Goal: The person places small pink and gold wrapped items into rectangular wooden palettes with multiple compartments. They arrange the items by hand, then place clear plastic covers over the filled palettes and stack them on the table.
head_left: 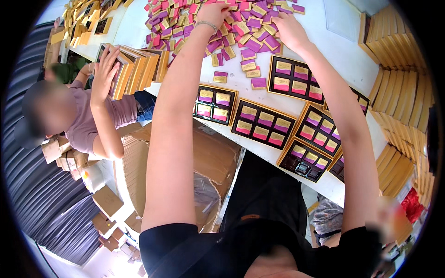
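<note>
A big heap of small wrapped chocolates (252, 44), gold with purple or pink, covers the far part of the white table. Both my arms reach over to it. My left hand (213, 16), a bracelet at its wrist, bends its fingers in among the pieces at the upper edge. My right hand (292, 32) has its fingers drawn together at the heap's right side. What either hand pinches is hidden. Nearer me lie gold-rimmed boxes with dark trays, such as a six-piece box (263, 124) filled with chocolates. Another box (305, 161) holds three chocolates above bare wells.
Stacks of gold boxes or lids (394, 41) line the right side. At left, another person's hand (105, 69) rests on a row of upright gold boxes (139, 69). An open cardboard carton (139, 176) stands below the table's near edge. A clear sheet (342, 18) lies at far right.
</note>
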A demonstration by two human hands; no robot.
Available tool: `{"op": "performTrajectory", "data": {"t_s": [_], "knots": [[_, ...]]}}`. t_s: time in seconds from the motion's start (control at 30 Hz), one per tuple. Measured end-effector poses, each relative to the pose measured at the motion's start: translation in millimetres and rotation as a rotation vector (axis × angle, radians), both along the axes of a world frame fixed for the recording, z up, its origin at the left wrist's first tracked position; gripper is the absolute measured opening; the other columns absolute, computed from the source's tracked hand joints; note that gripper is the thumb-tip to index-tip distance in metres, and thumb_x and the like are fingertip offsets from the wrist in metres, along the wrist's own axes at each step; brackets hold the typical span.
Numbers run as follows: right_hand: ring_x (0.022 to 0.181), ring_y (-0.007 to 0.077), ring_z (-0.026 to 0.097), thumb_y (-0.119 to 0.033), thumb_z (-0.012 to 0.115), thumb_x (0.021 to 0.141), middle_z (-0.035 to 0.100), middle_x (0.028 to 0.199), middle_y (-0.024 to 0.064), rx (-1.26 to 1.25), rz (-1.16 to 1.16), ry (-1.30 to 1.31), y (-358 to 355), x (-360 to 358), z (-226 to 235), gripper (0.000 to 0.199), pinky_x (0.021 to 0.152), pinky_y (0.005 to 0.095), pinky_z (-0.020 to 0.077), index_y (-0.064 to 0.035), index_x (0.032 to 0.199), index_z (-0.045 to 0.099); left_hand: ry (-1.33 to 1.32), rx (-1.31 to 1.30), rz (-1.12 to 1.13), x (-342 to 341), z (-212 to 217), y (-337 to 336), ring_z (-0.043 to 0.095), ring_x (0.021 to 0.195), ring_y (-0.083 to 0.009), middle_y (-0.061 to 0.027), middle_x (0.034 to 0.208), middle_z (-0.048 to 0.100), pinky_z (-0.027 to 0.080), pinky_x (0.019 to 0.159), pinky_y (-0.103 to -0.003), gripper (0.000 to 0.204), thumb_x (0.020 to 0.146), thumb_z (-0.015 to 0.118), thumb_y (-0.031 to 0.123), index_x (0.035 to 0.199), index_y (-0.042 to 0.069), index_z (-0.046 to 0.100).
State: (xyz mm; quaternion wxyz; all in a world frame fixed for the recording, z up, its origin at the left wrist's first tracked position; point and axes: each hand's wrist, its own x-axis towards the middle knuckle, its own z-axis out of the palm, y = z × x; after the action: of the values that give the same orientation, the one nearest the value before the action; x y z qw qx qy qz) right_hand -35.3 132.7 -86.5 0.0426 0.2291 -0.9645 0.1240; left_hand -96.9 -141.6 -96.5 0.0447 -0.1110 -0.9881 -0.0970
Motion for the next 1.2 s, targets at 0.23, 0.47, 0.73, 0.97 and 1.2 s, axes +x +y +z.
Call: {"op": "performTrajectory", "data": {"t_s": [0.23, 0.47, 0.73, 0.97, 1.2], "knots": [[0.086, 0.0243, 0.063, -0.013, 0.070, 0.082, 0.065, 0.092, 0.0099, -0.048, 0.040, -0.005, 29, -11, 5, 0.023, 0.074, 0.0366, 0.0509, -0.0049, 0.103, 0.065, -0.379, 1.388, 0.209, 31, 4, 5, 0.069, 0.082, -0.0191, -0.0050, 0.093, 0.070, 0.056, 0.072, -0.030, 0.023, 0.091, 0.064, 0.017, 0.110, 0.004, 0.067], [0.094, 0.0347, 0.064, -0.031, 0.079, 0.066, 0.063, 0.103, 0.0222, -0.165, -0.221, -0.050, -2, 30, 36, 0.043, 0.077, 0.0437, 0.0528, -0.0025, 0.095, 0.067, -0.551, 1.663, 0.186, 64, 11, 25, 0.066, 0.080, -0.0153, -0.0046, 0.090, 0.067, 0.051, 0.059, -0.026, 0.020, 0.090, 0.065, 0.006, 0.110, 0.005, 0.063], [0.065, 0.0272, 0.068, -0.017, 0.062, 0.083, 0.069, 0.076, 0.0188, -0.547, -0.234, -0.090, 34, 45, 56, 0.019, 0.060, 0.0369, 0.0532, 0.0007, 0.084, 0.070, -0.645, 1.353, 0.044, 168, 67, 94, 0.067, 0.077, -0.0192, -0.0103, 0.085, 0.069, 0.057, 0.070, -0.030, 0.030, 0.085, 0.068, 0.010, 0.115, 0.009, 0.064], [0.064, 0.0216, 0.062, -0.021, 0.069, 0.088, 0.063, 0.076, 0.0099, -0.669, -0.784, -0.321, 90, 349, 101, 0.018, 0.064, 0.0326, 0.0506, -0.0049, 0.095, 0.065, -0.727, 0.731, -0.520, 348, 74, 160, 0.068, 0.074, -0.0128, -0.0041, 0.083, 0.072, 0.053, 0.066, -0.025, 0.011, 0.082, 0.073, 0.014, 0.091, 0.009, 0.075], [0.078, 0.0260, 0.059, -0.005, 0.076, 0.070, 0.060, 0.090, 0.0087, -0.253, -0.486, 0.180, 78, 437, 49, 0.029, 0.066, 0.0354, 0.0485, -0.0035, 0.098, 0.065, -0.179, 0.513, -0.837, 384, 39, 181, 0.064, 0.083, -0.0232, -0.0046, 0.088, 0.065, 0.053, 0.069, -0.033, 0.019, 0.074, 0.073, 0.015, 0.092, 0.009, 0.070]]}}
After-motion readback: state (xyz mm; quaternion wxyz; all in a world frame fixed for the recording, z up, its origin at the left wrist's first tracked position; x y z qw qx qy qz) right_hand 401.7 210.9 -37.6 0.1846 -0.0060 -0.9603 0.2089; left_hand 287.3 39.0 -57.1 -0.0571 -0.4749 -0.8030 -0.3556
